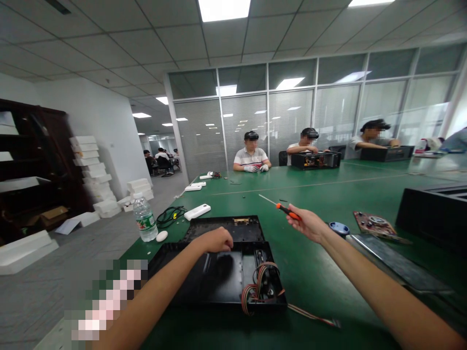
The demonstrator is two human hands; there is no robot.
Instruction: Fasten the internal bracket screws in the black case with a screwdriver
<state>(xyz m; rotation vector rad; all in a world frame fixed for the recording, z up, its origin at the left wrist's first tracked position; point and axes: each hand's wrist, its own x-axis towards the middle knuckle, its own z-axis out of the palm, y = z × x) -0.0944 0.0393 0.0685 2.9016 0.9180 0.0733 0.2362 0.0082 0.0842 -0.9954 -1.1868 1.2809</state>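
Note:
My right hand [309, 224] is closed round the orange and black handle of a screwdriver [285, 210], held above the table with its thin shaft pointing up and left. Below and to the left lies an open black metal case [215, 282]. Over its far edge is my left hand [218, 239], fingers curled in; what they hold, if anything, is hidden. Inside the case's right side is a bundle of striped ribbon wires [260, 282], one strand trailing onto the table. A black panel [222, 228] with a small brass-coloured part lies against the case's far side.
A water bottle [145, 218], black cable [170, 216] and white box-like piece [197, 212] stand left on the green table [314, 301]. At right are a blue-rimmed round container [339, 228], circuit board [374, 222], flat metal panel [397, 262] and black case [430, 214]. Several people sit opposite.

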